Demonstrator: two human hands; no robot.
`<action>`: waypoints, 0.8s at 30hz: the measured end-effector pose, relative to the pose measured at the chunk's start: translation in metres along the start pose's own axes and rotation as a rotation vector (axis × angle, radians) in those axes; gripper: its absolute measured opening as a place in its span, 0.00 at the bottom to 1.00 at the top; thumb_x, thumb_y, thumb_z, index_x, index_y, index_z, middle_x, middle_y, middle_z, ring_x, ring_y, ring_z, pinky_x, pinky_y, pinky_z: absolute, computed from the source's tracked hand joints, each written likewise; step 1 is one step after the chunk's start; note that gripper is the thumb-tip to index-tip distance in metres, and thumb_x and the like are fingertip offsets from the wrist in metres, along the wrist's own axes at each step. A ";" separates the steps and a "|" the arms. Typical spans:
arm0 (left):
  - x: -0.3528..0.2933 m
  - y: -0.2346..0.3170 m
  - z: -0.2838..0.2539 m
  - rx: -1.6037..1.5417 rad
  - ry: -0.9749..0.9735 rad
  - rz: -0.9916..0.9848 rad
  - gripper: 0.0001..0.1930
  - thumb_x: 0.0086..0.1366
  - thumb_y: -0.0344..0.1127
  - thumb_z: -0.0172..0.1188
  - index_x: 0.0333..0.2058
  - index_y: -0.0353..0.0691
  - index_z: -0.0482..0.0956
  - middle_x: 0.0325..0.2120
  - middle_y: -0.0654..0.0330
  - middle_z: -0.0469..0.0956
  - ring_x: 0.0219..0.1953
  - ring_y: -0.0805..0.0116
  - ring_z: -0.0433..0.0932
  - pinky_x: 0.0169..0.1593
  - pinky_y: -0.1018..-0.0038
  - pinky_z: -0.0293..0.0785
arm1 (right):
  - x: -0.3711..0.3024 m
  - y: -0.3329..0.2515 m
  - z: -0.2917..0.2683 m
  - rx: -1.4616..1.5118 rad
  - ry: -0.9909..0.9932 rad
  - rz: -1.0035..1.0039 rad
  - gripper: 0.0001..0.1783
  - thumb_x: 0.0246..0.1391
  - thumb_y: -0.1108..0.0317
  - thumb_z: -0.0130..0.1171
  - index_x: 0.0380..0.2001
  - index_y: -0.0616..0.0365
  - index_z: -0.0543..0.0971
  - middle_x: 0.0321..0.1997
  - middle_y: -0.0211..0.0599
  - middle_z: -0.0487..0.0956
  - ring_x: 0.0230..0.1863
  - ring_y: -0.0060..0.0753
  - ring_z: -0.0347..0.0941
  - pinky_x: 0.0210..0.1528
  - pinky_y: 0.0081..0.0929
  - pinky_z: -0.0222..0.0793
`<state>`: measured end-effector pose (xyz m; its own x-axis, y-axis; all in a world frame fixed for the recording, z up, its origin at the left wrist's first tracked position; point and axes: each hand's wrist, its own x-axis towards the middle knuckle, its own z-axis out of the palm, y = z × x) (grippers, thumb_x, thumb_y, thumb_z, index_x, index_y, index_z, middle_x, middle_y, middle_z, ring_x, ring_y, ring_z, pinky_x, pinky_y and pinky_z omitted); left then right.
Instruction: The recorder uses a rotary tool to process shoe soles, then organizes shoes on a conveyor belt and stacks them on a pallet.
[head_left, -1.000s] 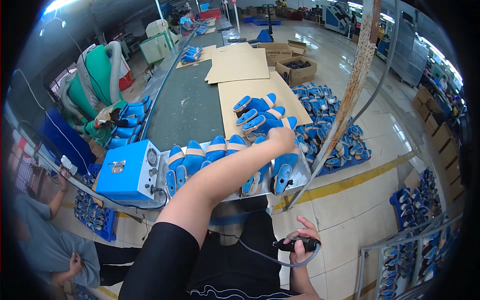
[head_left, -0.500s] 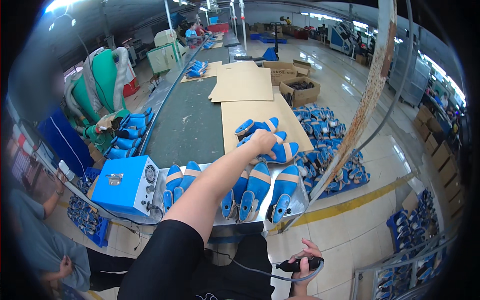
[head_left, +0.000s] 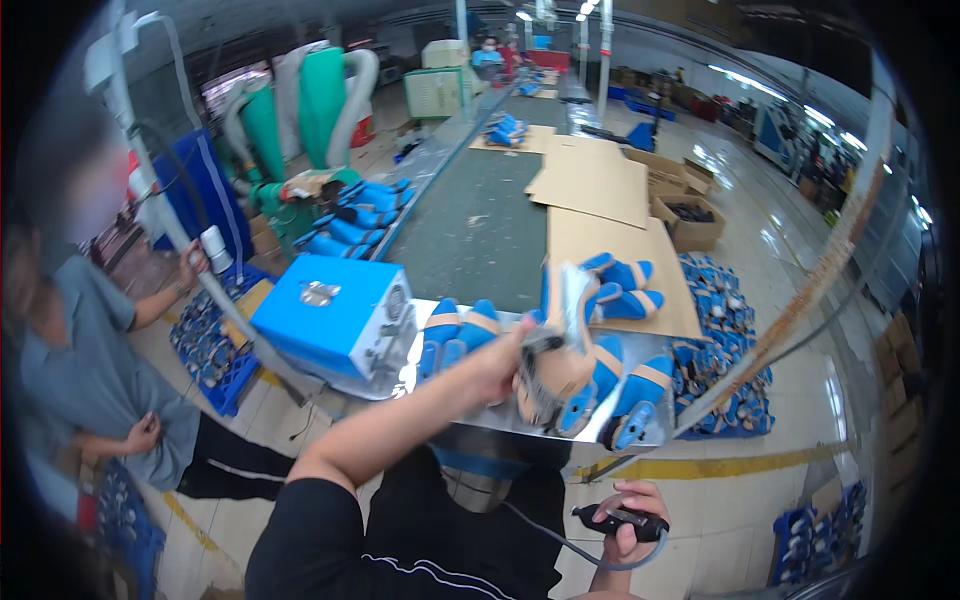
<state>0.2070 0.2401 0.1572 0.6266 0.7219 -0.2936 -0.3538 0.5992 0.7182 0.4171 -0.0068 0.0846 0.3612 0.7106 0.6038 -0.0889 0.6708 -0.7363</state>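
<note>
Head view: your left hand closes on a motion-blurred tan-and-blue shoe just to its right, long axis slanting up and away from you; lower right, well apart, your right hand grips a black cylindrical corded tool.

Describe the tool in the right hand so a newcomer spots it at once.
Start at the long green conveyor, then look below and right of its near end to the person's right hand. Gripped there is the handheld tool. Unlike the blue shoes nearby, it is black, with a grey cord looping from its end.
</note>
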 end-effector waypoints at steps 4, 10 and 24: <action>-0.098 -0.081 -0.078 -0.404 -0.843 0.107 0.50 0.60 0.69 0.67 0.71 0.47 0.60 0.62 0.45 0.73 0.61 0.46 0.77 0.65 0.38 0.71 | 0.021 -0.014 0.047 0.149 -0.161 -0.153 0.33 0.55 0.40 0.73 0.40 0.60 0.74 0.33 0.46 0.77 0.22 0.36 0.76 0.24 0.29 0.77; -0.222 -0.125 -0.134 -0.335 -0.394 0.443 0.57 0.54 0.77 0.67 0.64 0.31 0.65 0.46 0.47 0.75 0.46 0.50 0.81 0.58 0.48 0.76 | 0.096 -0.084 0.055 0.307 -0.829 -0.659 0.28 0.47 0.67 0.77 0.51 0.57 0.77 0.33 0.44 0.83 0.35 0.45 0.82 0.35 0.42 0.81; -0.291 -0.220 -0.168 0.017 0.189 0.614 0.41 0.73 0.67 0.51 0.61 0.29 0.72 0.51 0.56 0.80 0.52 0.71 0.78 0.58 0.71 0.75 | 0.002 -0.089 0.234 0.601 -0.422 -0.218 0.29 0.58 0.39 0.70 0.34 0.53 0.71 0.32 0.33 0.75 0.23 0.27 0.75 0.28 0.24 0.71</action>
<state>-0.0142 -0.0432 -0.0214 0.1796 0.9813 0.0691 -0.5972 0.0529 0.8004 0.2082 -0.0148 0.2229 0.0542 0.4889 0.8707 -0.5893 0.7196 -0.3674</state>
